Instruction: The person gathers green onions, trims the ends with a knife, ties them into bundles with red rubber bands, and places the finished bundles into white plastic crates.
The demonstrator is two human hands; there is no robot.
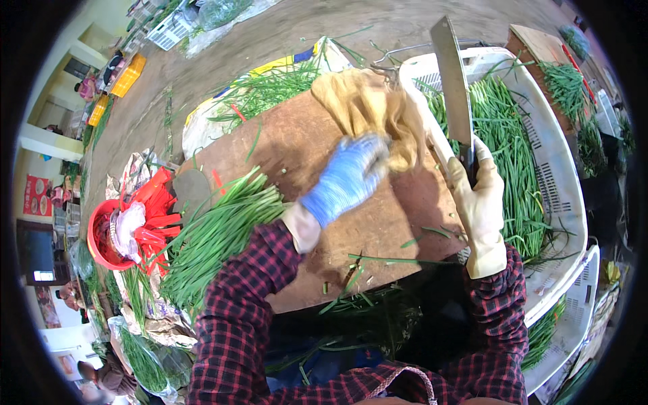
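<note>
My left hand, in a blue-coated glove, is over the wooden board with its fingers curled. It meets the lower edge of a crumpled tan cloth; blur hides whether the fingers grip it. In a cream rubber glove, my right hand grips the handle of a broad-bladed knife, blade pointing up. A bunch of green garlic chives or similar greens lies on the board's left side, beside my left forearm. More bunches fill a white plastic crate behind my right hand.
A red bowl with red strips stands left of the board. Loose greens lie on a white sack beyond it. Cut scraps are scattered on the board. A second white crate sits low right. Several people are at the far left.
</note>
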